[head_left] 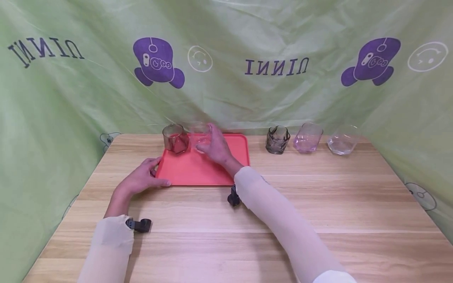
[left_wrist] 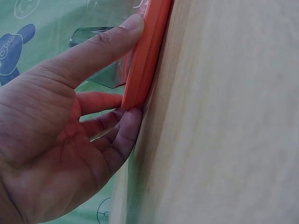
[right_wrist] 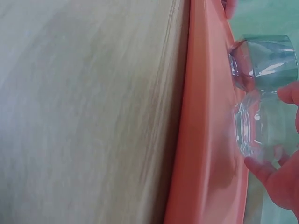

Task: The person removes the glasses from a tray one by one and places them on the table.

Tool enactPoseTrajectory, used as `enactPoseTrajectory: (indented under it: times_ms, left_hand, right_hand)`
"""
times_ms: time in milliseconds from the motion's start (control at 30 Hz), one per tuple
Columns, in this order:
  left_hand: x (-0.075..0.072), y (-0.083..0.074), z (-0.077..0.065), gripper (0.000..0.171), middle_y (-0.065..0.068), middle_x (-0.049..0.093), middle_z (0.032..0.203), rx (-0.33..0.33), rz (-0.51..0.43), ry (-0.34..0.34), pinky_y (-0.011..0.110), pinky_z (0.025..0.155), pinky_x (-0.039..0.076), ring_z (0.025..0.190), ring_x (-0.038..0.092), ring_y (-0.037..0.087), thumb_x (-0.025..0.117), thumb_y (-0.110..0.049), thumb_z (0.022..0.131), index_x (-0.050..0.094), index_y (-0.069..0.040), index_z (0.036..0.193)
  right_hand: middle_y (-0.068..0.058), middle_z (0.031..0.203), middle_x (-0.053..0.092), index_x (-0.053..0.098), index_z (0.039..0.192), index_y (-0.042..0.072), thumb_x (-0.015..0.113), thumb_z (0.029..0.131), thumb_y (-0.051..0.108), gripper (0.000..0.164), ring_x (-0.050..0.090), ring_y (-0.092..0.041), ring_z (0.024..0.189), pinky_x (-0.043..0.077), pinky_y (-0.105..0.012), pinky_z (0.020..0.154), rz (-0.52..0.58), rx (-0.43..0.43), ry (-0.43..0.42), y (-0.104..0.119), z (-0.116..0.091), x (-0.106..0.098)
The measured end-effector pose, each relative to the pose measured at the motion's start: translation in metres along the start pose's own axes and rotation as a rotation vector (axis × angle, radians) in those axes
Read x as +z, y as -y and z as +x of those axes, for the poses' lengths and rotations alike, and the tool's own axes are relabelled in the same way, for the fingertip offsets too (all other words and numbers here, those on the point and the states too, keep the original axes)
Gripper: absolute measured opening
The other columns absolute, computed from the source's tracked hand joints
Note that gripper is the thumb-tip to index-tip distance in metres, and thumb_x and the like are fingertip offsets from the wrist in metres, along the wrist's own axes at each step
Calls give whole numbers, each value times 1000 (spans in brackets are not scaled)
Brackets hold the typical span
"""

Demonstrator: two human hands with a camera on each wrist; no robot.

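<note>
A red tray (head_left: 198, 173) lies on the wooden table, and my left hand (head_left: 143, 177) holds its near left corner. In the left wrist view the thumb (left_wrist: 105, 44) lies along one edge, while the other fingers bend against the tray's end. My right hand (head_left: 217, 147) grips a clear glass (right_wrist: 257, 126) upright on the tray, thumb and fingers around its sides. Right beside that glass, to its left, stands a grey tinted glass (head_left: 175, 139), near the tray's back left corner.
Right of the tray, along the table's back edge, stand a dark grey glass (head_left: 277, 140), a pinkish-purple glass (head_left: 308, 138) and a clear glass (head_left: 342, 141). A green printed curtain (head_left: 226, 98) hangs closely behind the table and along both sides.
</note>
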State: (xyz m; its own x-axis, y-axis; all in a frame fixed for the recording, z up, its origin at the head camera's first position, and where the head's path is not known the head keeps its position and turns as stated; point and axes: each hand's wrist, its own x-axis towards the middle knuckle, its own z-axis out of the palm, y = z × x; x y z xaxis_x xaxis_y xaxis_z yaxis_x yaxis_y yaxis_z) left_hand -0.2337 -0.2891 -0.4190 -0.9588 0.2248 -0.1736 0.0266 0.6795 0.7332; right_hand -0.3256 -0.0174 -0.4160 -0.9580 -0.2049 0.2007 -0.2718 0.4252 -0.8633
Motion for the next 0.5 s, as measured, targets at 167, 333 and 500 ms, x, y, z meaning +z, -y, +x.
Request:
enactPoseTrajectory:
  times_ms: [167,333,500]
  left_hand:
    - [0,-1,-1,110,23,42,123,-9,-10,-1,40,77,43,93,49,31,90,-34,82,23,2,161]
    - [0,-1,-1,111,23,42,126,-11,-7,2,40,78,43,95,50,31,90,-34,82,23,3,161]
    - [0,-1,-1,111,23,42,128,-13,-8,1,40,80,43,96,50,32,90,-35,81,23,2,161]
  right_hand:
    - [-17,142,51,38,152,4,80,86,8,78,62,-25,115,52,-34,90,81,-42,18,0,-1,-7]
    - [-19,145,50,35,153,3,77,87,0,78,68,-31,109,58,-31,79,226,-55,81,3,-4,-16]
    - [-19,155,40,32,155,3,80,87,4,83,64,-32,118,56,-37,87,222,-48,97,9,-12,-31]
